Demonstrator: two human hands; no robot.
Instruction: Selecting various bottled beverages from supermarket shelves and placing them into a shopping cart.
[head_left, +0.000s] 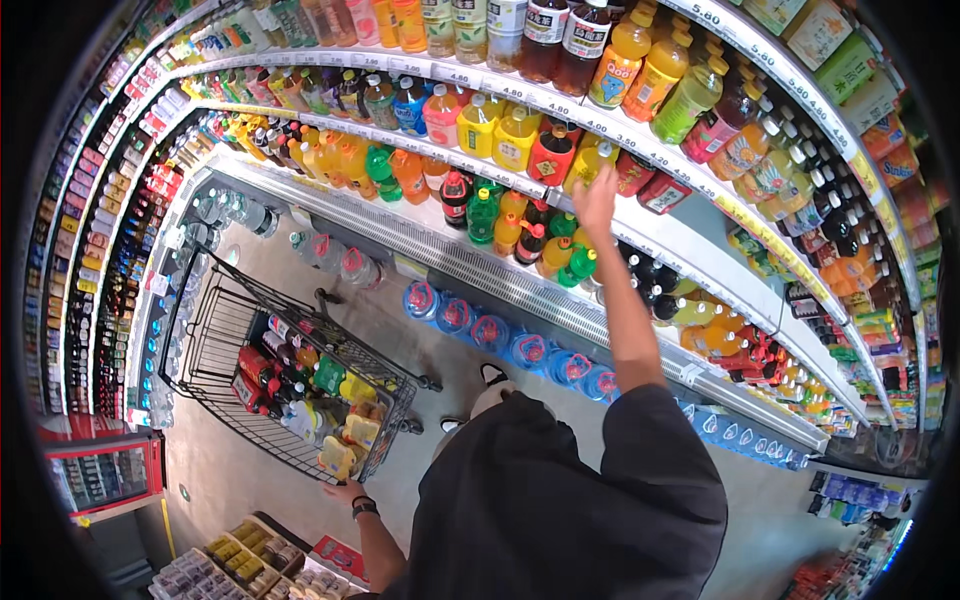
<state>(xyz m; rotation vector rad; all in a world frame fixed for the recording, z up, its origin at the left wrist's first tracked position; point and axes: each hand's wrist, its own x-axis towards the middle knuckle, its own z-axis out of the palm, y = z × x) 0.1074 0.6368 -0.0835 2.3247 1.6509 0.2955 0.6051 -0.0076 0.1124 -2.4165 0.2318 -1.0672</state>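
My right hand (597, 201) is raised to a middle shelf of the drinks cooler, its fingers on a yellow drink bottle (589, 165) with a white cap. That bottle stands beside a red-labelled bottle (551, 155), at the end of a row; my hand covers part of it. Low on the left, my left hand (346, 491) grips the end rim of a black wire shopping cart (292, 461). Inside the cart lie red bottles (252, 369), a green bottle (330, 375) and yellow-wrapped packs (337, 456). One pack sits right above my left fingers.
Several shelves curve around me, with price rails (517, 94) along their edges. Large blue-tinted water jugs (491, 334) line the floor at the cooler's base. Clear bottle packs (341, 259) stand beyond the cart. A display of cans (247, 559) is behind my left arm.
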